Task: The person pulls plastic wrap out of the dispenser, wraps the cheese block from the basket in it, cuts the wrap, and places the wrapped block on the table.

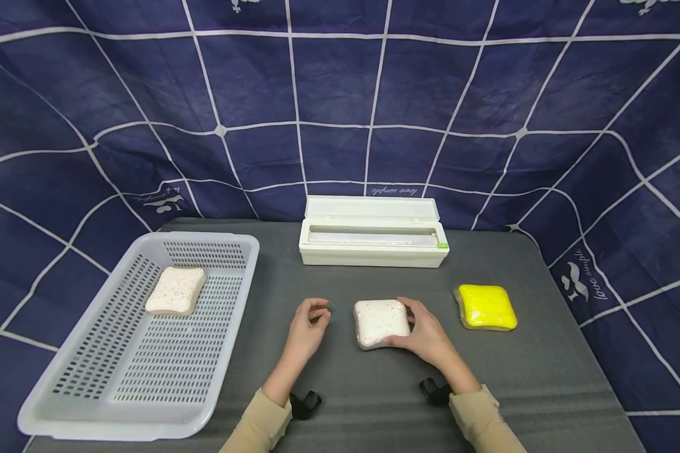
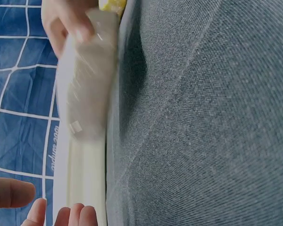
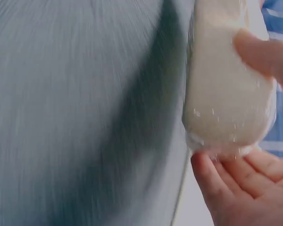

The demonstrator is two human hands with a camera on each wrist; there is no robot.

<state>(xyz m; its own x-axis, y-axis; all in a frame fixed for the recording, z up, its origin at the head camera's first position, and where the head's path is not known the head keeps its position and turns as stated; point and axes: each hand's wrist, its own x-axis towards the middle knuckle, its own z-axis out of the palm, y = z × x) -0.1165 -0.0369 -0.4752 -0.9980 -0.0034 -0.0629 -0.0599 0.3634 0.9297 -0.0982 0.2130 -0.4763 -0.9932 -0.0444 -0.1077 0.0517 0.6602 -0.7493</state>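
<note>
A white speckled square sponge (image 1: pixel 381 322), with glossy clear film around it, is held by my right hand (image 1: pixel 427 333) at its right side. The thumb presses the near edge and the fingers the far edge. In the right wrist view the sponge (image 3: pixel 231 94) shows wrinkled film at its end, and its shadow falls on the cloth beside it. My left hand (image 1: pixel 308 327) hovers to the left of the sponge, apart from it, fingers loosely bent with nothing between them. Its fingertips also show at the bottom of the left wrist view.
A white cling film box (image 1: pixel 374 257) stands behind with its lid up, a roll inside. On the right lies a yellow sponge (image 1: pixel 487 307) with a shiny surface. The grey plastic basket (image 1: pixel 235 327) at left holds another white speckled sponge (image 1: pixel 175 290). Blue checked cloth (image 1: pixel 340 82) hangs behind.
</note>
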